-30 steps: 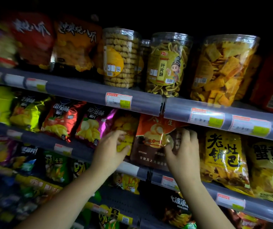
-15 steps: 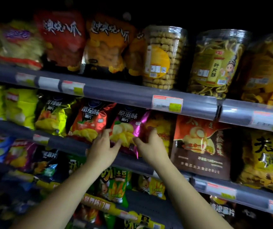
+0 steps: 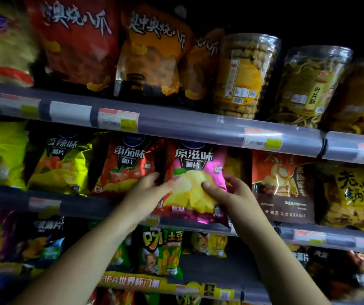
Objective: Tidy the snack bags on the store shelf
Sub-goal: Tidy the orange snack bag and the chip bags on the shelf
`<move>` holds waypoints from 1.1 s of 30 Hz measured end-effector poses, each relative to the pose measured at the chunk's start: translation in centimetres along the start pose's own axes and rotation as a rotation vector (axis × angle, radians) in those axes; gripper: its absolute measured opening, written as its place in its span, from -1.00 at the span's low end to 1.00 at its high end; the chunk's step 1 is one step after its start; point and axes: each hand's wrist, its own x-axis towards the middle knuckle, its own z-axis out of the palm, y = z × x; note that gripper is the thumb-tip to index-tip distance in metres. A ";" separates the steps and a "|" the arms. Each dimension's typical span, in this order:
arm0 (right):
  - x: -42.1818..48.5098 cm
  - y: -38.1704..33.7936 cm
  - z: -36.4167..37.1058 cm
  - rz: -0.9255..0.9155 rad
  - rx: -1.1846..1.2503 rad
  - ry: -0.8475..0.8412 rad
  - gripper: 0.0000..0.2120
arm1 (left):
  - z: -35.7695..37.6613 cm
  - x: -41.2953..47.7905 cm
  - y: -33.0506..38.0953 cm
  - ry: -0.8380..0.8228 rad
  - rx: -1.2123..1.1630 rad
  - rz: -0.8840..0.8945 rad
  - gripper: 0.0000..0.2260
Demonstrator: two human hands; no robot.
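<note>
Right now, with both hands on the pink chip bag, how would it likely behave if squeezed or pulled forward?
The pink chip bag looks puffed with air, so probably light and yielding under the left hand and right hand. Its glossy foil may be slippery. The chips pictured suggest contents that crush easily.

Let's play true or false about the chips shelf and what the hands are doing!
1. Both hands are on the pink chip bag. True: left hand, right hand.
2. The red tomato bag sits right of the pink one. False: it sits to its left.
3. Clear cookie tubs stand on the shelf above. True.
4. The pink bag is on the bottom shelf. False: it is on the middle shelf, with more bags below.
</note>
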 end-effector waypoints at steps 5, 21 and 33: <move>-3.5 0.8 -0.5 0.118 0.090 -0.180 -0.51 | 0.2 -2.2 -2.1 -0.206 -0.093 -0.030 -0.44; -6.3 1.6 -2.3 0.124 0.231 -0.270 -0.62 | 0.1 -7.0 -3.7 -0.262 -0.124 0.009 -0.27; -6.3 3.0 -1.2 0.034 0.244 -0.295 -0.80 | 1.2 -6.9 0.1 0.134 -0.333 0.063 -0.77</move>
